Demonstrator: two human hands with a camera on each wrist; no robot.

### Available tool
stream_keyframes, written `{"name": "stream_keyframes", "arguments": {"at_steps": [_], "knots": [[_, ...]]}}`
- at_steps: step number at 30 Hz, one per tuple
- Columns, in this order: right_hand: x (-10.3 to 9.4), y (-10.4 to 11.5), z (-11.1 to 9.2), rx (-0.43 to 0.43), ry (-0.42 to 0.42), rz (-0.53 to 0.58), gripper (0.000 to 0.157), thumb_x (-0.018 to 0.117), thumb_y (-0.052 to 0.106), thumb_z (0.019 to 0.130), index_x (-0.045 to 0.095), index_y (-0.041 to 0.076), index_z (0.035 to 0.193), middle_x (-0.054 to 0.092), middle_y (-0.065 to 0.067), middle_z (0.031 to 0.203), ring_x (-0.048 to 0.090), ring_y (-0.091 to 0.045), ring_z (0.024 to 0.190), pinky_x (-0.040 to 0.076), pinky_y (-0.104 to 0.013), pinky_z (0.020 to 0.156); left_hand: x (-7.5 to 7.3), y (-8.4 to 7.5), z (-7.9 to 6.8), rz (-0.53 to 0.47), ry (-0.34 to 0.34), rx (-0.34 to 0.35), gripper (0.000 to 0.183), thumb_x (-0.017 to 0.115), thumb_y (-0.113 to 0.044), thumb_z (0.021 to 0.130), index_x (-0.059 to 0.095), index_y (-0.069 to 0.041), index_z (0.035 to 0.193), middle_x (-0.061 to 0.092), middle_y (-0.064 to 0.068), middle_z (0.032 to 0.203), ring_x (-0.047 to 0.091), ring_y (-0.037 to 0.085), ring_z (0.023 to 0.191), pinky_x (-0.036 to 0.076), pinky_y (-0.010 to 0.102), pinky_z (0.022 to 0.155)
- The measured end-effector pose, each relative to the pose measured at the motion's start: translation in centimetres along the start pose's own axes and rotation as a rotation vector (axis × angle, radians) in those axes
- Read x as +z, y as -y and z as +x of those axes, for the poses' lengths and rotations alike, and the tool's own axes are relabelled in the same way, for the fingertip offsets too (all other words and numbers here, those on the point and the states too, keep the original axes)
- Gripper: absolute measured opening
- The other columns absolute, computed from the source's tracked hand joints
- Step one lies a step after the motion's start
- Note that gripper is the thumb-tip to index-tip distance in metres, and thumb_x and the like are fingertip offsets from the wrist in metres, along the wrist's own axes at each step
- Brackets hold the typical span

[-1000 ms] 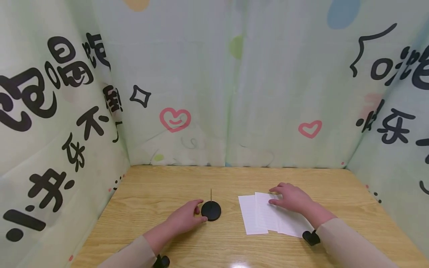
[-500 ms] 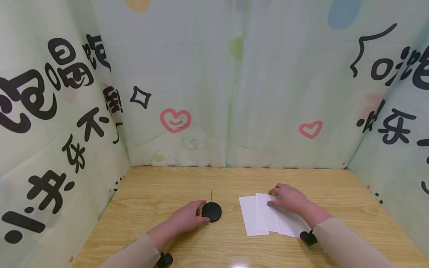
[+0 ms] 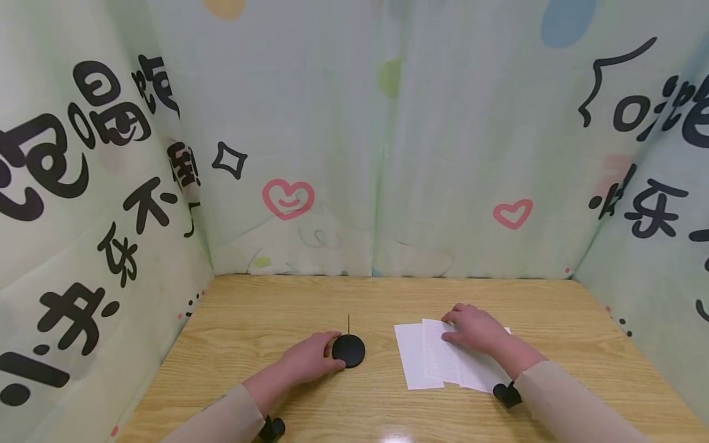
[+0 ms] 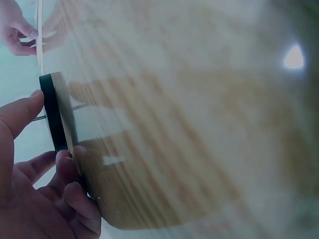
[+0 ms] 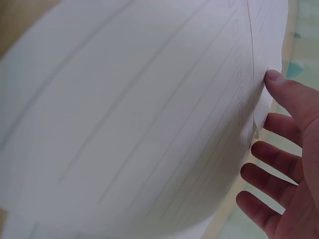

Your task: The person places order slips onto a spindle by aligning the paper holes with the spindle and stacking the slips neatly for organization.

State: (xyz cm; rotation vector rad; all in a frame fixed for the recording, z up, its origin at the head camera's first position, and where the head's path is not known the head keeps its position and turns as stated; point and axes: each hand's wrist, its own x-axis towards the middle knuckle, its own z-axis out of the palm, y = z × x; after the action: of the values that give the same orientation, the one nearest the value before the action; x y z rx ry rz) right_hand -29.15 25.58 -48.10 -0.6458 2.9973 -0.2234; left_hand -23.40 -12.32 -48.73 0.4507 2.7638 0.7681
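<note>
A paper spike, a black round base point(image 3: 348, 352) with a thin upright rod point(image 3: 348, 322), stands on the table. My left hand point(image 3: 311, 357) holds the base at its left rim. In the left wrist view, the thumb point(image 4: 27, 112) and fingers point(image 4: 70, 172) lie at opposite sides of the black base point(image 4: 53, 112). To the right, white lined sheets point(image 3: 412, 357) overlap in a fan. My right hand point(image 3: 475, 329) is over their far edge. Up close, its thumb point(image 5: 286, 87) touches a sheet point(image 5: 124, 119), while the other fingers stay spread and slightly bent near the edge.
The wooden table point(image 3: 288, 301) is bordered by a printed curtain point(image 3: 332, 123) at the back and on both sides. A black wrist camera point(image 3: 506, 395) sits under the right sleeve, overlapping the sheets; another point(image 3: 271, 429) is under the left sleeve.
My left hand has edged slightly right, closer round the base. My right hand has shifted a little left over the sheets, and a sheet corner now shows behind its wrist.
</note>
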Motion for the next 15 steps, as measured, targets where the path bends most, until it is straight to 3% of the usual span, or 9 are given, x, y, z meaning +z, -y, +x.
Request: {"name": "stream_keyframes", "arguments": {"at_steps": [7,15], "knots": [[-0.05,0.18,0.01,-0.008,-0.025,-0.001,0.037,0.079,0.034,0.084,0.070,0.008,0.108,0.062,-0.008,0.106,0.060,-0.030,0.098,0.048,-0.051,0.089,0.01,-0.15,-0.05,-0.016,-0.002,-0.002,0.065,0.075,-0.038,0.087,0.052,-0.011,0.142,0.050,-0.002,0.079,0.044,0.013,0.066,0.032,0.030,0.058],[0.00,0.21,0.33,0.003,-0.056,0.018,0.036,0.082,0.030,0.081,0.064,0.008,0.103,0.058,-0.003,0.096,0.057,-0.024,0.088,0.049,-0.047,0.084,0.05,0.05,0.05,-0.033,0.009,0.000,0.064,0.075,-0.037,0.088,0.052,-0.011,0.142,0.050,-0.002,0.079,0.044,0.013,0.065,0.032,0.030,0.058]]}}
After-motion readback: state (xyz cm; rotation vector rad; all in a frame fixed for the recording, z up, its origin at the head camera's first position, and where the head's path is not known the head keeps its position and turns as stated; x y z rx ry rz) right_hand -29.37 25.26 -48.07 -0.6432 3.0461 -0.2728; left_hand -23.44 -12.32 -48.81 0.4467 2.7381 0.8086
